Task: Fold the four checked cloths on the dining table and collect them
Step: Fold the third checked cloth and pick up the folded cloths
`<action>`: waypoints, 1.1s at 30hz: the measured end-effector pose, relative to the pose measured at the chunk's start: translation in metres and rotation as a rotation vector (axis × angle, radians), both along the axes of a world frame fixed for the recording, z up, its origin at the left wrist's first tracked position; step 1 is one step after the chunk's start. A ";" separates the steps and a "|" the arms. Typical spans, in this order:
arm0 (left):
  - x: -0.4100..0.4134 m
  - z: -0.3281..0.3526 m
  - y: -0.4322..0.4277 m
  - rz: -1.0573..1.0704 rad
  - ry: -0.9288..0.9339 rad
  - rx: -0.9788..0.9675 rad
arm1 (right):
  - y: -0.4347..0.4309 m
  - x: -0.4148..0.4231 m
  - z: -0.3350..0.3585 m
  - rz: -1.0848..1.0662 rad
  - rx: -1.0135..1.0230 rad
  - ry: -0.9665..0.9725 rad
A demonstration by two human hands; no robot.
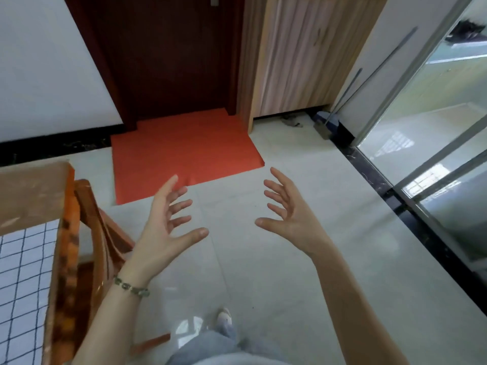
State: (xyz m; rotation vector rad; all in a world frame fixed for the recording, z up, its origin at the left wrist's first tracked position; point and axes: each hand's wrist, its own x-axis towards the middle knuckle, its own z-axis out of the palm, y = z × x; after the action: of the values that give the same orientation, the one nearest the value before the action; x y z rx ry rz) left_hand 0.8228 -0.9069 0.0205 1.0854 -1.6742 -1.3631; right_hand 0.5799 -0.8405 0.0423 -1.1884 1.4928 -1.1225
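We held our left hand [168, 227] and right hand [287, 212] spread and empty, palms facing, above the tiled floor [303, 272]. A beaded bracelet [131, 287] circled our left wrist. At nine o'clock a checked cloth [22, 285] lay on the worktop [29, 191]; at twelve, a red mat [181, 151].

I see the left hand [168, 227] and right hand [287, 212] raised, palms facing. Fingers spread wide, both empty.
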 end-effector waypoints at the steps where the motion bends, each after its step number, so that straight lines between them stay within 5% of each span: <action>1: -0.005 0.003 -0.021 0.007 0.004 -0.011 | -0.023 -0.005 0.003 0.010 -0.005 -0.004; 21: -0.016 -0.002 -0.351 0.478 0.041 -0.030 | -0.458 -0.012 -0.006 0.518 -0.010 -0.007; 33: 0.057 -0.013 -0.467 0.894 0.062 -0.030 | -0.663 0.097 -0.010 0.907 0.046 -0.032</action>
State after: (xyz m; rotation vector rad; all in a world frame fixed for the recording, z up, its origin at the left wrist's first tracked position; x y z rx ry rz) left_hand 0.8800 -1.3740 0.0079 1.4941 -0.9358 -0.7631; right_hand 0.6765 -1.5035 0.0324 -1.5604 0.7695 -0.4723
